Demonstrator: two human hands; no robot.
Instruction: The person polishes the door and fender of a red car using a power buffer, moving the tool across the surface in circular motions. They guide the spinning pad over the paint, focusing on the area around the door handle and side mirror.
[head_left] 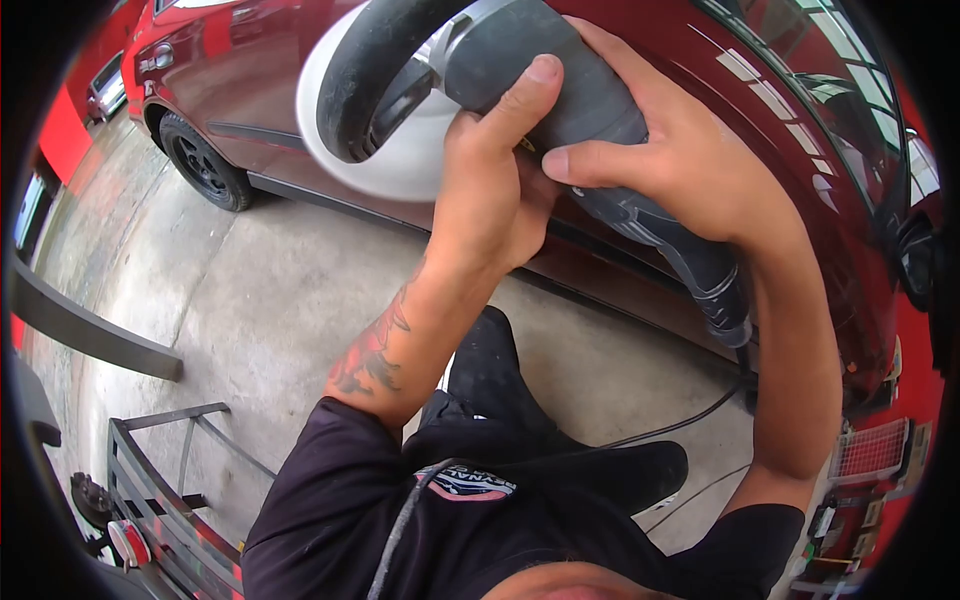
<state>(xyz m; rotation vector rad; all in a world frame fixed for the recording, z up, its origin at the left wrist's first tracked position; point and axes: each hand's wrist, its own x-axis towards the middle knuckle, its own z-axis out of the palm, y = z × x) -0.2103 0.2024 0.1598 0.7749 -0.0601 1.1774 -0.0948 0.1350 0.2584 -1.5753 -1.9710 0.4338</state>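
Note:
Both my hands are on a black polisher (590,95), held up close against the dark red car door (270,75). Its round white pad (415,165) is at the left end, partly behind the thick black loop handle (340,110). My left hand (495,165) grips the tool from below, with its thumb up along the housing. From the right, my right hand (665,140) wraps around the body, its thumb pointing left across it. The narrower rear end (715,290) of the polisher slopes down to the right, and a black cord (700,415) runs from there.
The car's rear wheel (205,160) stands on the concrete floor (290,280) at left. A metal rack (165,490) is at lower left. A red basket (870,452) sits at lower right. A cable (395,540) hangs over my shirt.

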